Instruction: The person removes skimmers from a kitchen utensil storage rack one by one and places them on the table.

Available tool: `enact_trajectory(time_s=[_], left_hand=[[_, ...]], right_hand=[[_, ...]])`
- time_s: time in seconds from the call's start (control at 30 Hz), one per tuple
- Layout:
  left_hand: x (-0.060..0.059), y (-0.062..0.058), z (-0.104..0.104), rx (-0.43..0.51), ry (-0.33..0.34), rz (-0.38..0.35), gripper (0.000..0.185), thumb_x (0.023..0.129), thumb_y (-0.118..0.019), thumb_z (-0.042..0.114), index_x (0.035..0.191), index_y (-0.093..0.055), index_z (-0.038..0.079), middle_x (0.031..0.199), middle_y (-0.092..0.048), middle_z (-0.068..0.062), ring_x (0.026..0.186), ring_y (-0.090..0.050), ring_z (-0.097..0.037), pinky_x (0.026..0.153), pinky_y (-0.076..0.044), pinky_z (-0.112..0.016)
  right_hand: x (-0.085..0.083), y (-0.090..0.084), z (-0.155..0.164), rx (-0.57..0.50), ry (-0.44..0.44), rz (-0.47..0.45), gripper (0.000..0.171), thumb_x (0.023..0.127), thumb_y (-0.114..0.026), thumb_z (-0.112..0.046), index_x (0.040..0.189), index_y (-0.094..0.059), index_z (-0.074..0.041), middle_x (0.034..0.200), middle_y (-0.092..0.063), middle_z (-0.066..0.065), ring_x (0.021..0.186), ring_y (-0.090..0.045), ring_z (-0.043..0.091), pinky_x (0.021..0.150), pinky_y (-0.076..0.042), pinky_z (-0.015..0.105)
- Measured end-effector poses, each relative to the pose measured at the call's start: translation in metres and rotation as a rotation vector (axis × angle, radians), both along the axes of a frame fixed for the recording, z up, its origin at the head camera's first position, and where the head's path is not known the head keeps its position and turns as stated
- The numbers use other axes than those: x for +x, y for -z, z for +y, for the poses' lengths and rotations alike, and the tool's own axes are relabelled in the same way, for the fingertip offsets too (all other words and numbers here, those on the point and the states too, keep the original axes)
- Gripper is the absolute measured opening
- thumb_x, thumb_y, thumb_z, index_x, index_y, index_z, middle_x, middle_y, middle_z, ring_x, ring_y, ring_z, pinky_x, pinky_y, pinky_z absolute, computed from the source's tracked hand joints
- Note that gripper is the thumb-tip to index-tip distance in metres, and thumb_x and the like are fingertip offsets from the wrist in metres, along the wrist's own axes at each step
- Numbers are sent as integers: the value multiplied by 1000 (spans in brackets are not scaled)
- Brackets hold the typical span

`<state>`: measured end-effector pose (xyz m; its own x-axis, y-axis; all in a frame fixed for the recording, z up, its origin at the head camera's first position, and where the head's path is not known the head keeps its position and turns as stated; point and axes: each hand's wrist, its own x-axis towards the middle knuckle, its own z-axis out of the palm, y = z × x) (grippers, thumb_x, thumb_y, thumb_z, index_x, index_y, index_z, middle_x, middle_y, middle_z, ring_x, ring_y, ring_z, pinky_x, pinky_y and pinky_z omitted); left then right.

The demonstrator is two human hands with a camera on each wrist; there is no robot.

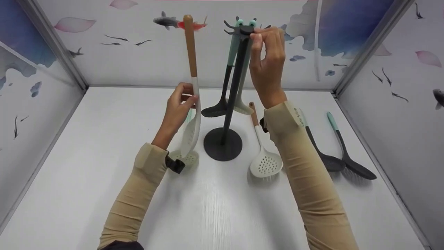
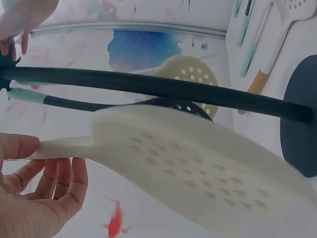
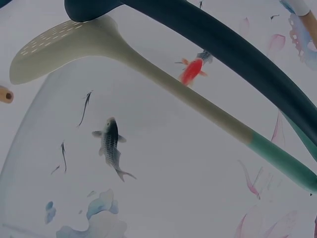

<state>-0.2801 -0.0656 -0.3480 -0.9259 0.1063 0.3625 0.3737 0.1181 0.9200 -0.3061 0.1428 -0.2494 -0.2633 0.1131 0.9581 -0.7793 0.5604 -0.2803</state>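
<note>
While your left hand [image 1: 178, 106] pinches the white neck of a slotted spatula [image 1: 191, 114] and holds it upright, wooden handle up, just left of the dark utensil stand [image 1: 230, 97], your right hand [image 1: 267, 62] closes its fingertips on the stand's hooked top. Two utensils hang from the hooks. A white skimmer [image 1: 264, 159] and two dark spoons [image 1: 341, 152] lie on the tabletop [image 1: 222, 208].
</note>
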Motion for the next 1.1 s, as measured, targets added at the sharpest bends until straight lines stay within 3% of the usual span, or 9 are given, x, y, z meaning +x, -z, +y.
enact_trajectory(time_s=[0.23, 0.47, 0.73, 0.93, 1.1], left_hand=[[1, 11, -33, 89, -100, -20, 29, 92, -49, 11, 119, -48, 3, 109, -54, -8, 92, -57, -19, 79, -51, -31], [-1, 27, -73, 137, -233, -53, 27, 94, -51, 12, 120, -48, 5, 101, -63, -9, 84, -66, -15, 77, -52, -27], [-7, 54, -95, 53, -338, -198, 32, 92, -57, 16, 119, -49, 2, 102, -60, -7, 86, -64, -16, 77, -52, -26], [-12, 76, -106, -40, -416, -312, 31, 91, -57, 18, 117, -48, 3, 103, -57, -3, 84, -60, -9, 75, -50, -23], [-17, 93, -112, -123, -452, -366, 31, 91, -54, 18, 117, -47, 4, 112, -56, -9, 93, -56, -13, 78, -48, -24]], right_hand=[[-1, 0, -1, -11, -12, 3, 16, 88, -45, 0, 88, -61, 5, 90, -59, 18, 89, -50, 26, 83, -40, 29], [-3, 1, -2, -17, -12, 12, 16, 88, -45, 0, 87, -61, 5, 88, -58, 18, 87, -49, 27, 82, -39, 29], [-4, 1, -2, -19, -10, 10, 16, 88, -46, 0, 87, -60, 5, 87, -57, 18, 87, -48, 26, 81, -39, 29], [-4, 1, -3, -14, -10, 11, 15, 88, -46, -1, 87, -60, 5, 86, -56, 18, 86, -48, 26, 81, -39, 28], [-4, 1, -2, -9, -9, 28, 14, 87, -46, 0, 87, -59, 5, 86, -56, 18, 87, -49, 26, 82, -40, 28]])
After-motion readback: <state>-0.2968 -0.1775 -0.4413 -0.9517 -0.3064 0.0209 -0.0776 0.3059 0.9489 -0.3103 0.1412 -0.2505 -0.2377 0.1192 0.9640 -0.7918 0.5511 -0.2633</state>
